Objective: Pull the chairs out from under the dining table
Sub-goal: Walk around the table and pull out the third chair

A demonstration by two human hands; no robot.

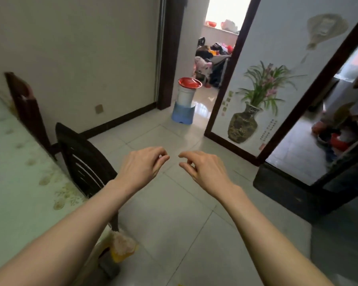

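text: none legible | door panel (281, 65): small vertical script beside the painted vase (243, 125), too blurred to read | labels, brands, numbers: none readable

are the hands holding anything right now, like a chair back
Nothing is held. The left hand and right hand hover empty over the floor tiles, fingers loosely curled, clear of the nearest chair at the table edge.
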